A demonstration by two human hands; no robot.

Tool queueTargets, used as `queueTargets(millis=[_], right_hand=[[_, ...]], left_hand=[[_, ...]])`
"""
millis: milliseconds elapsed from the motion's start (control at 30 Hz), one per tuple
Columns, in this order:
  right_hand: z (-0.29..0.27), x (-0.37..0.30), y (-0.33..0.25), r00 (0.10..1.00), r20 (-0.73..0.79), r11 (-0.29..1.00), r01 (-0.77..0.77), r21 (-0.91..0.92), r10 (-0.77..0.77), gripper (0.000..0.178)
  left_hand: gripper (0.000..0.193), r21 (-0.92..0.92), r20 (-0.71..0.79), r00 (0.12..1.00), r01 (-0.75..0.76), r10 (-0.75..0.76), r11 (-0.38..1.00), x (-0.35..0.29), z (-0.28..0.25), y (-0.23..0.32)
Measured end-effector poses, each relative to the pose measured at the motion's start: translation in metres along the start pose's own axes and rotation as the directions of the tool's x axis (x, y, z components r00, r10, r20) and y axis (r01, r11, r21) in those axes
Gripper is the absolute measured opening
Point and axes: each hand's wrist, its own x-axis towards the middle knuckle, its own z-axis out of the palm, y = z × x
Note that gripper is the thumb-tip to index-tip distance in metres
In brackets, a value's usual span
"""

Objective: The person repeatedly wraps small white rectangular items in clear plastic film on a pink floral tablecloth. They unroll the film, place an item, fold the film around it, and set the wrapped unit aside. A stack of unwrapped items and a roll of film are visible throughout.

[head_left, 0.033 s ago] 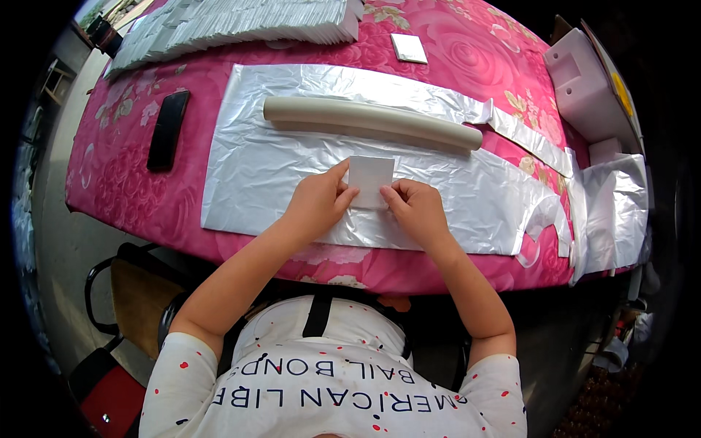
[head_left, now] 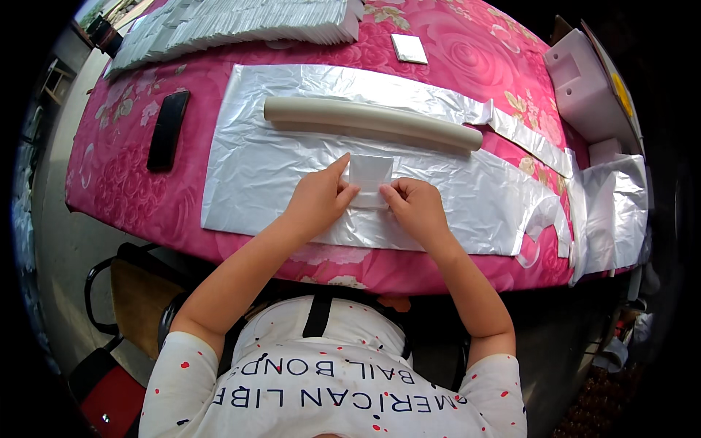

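A small, flat, whitish square packet [head_left: 371, 174] sits mid-frame between the left hand [head_left: 318, 198] and right hand [head_left: 419, 208], whose nearly closed thumbs and fingers pinch its sides, over a crinkled silver plastic sheet [head_left: 252, 182] with a long beige cylindrical tube [head_left: 372, 122] just above centre.

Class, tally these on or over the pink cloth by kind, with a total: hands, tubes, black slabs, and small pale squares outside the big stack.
Left hand and right hand: 2
Held square and loose square: 2
Beige tube: 1
Black slab: 1
Total: 6
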Motion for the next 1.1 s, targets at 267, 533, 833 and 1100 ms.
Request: queueTargets(millis=[267, 533, 833, 1100], right_hand=[[-0.009, 0.017, -0.012, 0.955, 0.143, 0.965, -0.262, -0.012, 0.261, 0.029], [-0.007, 0.023, -0.002, 0.959, 0.173, 0.974, -0.224, -0.012, 0.223, 0.027], [-0.005, 0.008, -0.006, 0.992, 0.05, 0.983, -0.107, -0.151, 0.116, 0.024], [-0.036, -0.002, -0.007, 0.996, 0.084, 0.859, 0.058, -0.509, -0.017, 0.016]], left_hand=[[0.057, 0.104, -0.089, 0.996, -0.013, 0.022, 0.994, 0.01, -0.004, 0.012], [0.068, 0.498, 0.015, 0.839, -0.478, 0.544, 0.724, 0.003, 0.036, -0.004], [0.098, 0.525, 0.096, 0.914, -0.382, 0.394, 0.76, 0.004, 0.044, -0.01], [0.087, 0.379, -0.01, 0.888, -0.422, 0.459, 0.824, -0.012, 0.026, -0.01]])
